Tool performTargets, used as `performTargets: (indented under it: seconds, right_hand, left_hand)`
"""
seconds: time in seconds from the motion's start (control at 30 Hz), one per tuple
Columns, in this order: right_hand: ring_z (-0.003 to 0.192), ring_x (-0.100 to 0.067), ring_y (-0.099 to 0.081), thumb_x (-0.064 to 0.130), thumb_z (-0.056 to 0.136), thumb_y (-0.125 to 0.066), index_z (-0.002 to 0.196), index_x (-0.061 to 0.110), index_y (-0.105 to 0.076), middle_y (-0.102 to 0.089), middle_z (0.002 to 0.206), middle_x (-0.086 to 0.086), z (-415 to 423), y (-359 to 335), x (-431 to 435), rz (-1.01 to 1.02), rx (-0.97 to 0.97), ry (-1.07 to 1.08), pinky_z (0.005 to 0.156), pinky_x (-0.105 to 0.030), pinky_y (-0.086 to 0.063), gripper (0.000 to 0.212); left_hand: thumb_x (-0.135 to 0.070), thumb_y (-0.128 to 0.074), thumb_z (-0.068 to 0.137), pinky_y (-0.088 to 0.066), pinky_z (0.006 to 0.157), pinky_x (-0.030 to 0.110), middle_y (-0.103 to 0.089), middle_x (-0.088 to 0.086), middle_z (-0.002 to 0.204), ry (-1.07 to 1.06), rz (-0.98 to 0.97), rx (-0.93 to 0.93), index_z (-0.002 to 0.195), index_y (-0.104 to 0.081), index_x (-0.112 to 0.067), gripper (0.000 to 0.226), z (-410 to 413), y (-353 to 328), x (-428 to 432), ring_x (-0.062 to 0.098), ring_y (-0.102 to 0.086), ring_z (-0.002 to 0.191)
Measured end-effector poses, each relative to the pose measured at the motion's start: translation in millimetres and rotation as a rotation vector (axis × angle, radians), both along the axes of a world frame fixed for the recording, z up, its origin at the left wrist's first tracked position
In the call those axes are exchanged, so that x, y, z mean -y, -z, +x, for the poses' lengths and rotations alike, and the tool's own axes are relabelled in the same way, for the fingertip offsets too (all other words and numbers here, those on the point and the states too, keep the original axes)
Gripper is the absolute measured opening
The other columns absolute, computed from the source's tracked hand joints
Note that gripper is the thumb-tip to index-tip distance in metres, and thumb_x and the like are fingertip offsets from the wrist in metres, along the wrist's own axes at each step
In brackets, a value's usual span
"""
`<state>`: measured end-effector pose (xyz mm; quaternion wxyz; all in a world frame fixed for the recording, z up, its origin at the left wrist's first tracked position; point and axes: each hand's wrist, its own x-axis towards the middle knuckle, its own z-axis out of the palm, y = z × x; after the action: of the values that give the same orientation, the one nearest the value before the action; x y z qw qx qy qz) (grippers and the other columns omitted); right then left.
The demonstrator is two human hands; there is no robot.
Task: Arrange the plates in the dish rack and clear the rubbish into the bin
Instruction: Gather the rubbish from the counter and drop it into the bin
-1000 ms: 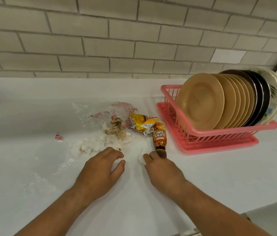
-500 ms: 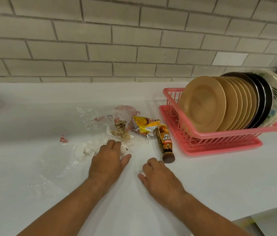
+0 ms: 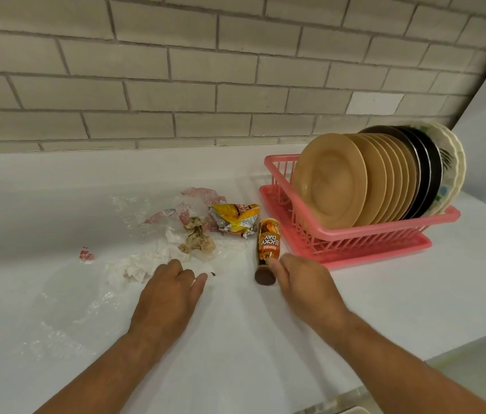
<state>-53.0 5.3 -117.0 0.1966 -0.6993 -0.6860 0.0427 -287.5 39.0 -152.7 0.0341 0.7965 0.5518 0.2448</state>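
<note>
Head view: we see the right hand (image 3: 304,282) has moved up from the bare desk (image 3: 265,339) to the bottle (image 3: 269,243) lying just beside the pink dish rack (image 3: 355,237). Its fingers (image 3: 274,262) now touch the capped end, but we cannot tell whether they have clasped it. The left hand (image 3: 170,294) still lies released beside the white tissue (image 3: 137,267). The plates (image 3: 355,180) already stand racked, so we judge rubbish clearing is starting. The bottle's label reads "KOPIKO LUCKY DAY". The print on the yellow wrapper (image 3: 235,219) is illegible.

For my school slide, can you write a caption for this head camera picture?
Plates stand in a pink dish rack; right hand at a lying bottle, left hand beside crumpled tissue.
</note>
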Motion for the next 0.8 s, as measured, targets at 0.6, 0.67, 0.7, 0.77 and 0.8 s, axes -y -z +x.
performTargets:
  seconds: [0.6,0.67,0.7,0.77,0.8]
  right_hand:
    - [0.083,-0.025,-0.052,0.045,0.085,-0.049,0.118,0.020,-0.049,-0.060,0.098,-0.005,5.9,-6.7,-48.8,-0.051,0.734,-0.518,0.061,-0.033,-0.032,0.042]
    - [0.077,-0.023,-0.045,0.059,0.081,-0.045,0.112,0.020,-0.051,-0.059,0.089,-0.005,13.4,2.2,-28.0,-0.057,0.630,-0.483,0.063,-0.033,-0.032,0.050]
    - [0.077,-0.022,-0.040,0.064,0.080,-0.045,0.112,0.022,-0.051,-0.056,0.088,-0.004,17.4,6.3,-17.1,-0.086,0.561,-0.444,0.066,-0.034,-0.034,0.053]
    - [0.080,-0.020,-0.037,0.066,0.078,-0.048,0.112,0.024,-0.050,-0.048,0.089,-0.001,26.6,12.8,4.9,-0.159,0.396,-0.344,0.074,-0.035,-0.040,0.054]
    - [0.082,-0.020,-0.041,0.064,0.078,-0.050,0.113,0.025,-0.049,-0.046,0.090,0.001,31.6,15.4,15.4,-0.180,0.324,-0.294,0.074,-0.035,-0.043,0.052]
  left_hand:
    - [-0.061,-0.027,0.086,-0.041,0.056,0.025,-0.055,-0.011,0.066,0.054,-0.036,0.110,0.077,-0.058,-0.024,0.048,-5.9,-17.5,41.6,0.012,-0.053,0.057]
    - [-0.058,-0.033,0.087,-0.044,0.054,0.027,-0.057,-0.010,0.064,0.064,-0.005,0.144,0.076,-0.059,-0.023,0.045,2.1,-17.5,45.6,0.012,-0.053,0.054]
    - [-0.056,-0.035,0.088,-0.044,0.052,0.028,-0.057,-0.010,0.063,0.066,0.014,0.163,0.075,-0.059,-0.023,0.043,7.7,-17.2,47.6,0.013,-0.052,0.053]
    - [-0.054,-0.039,0.088,-0.043,0.050,0.027,-0.055,-0.010,0.061,0.080,0.034,0.189,0.074,-0.058,-0.023,0.039,23.2,-16.3,54.0,0.012,-0.051,0.051]
    - [-0.053,-0.039,0.089,-0.043,0.049,0.027,-0.055,-0.010,0.061,0.095,0.037,0.195,0.074,-0.058,-0.023,0.039,32.6,-15.8,58.5,0.012,-0.050,0.051]
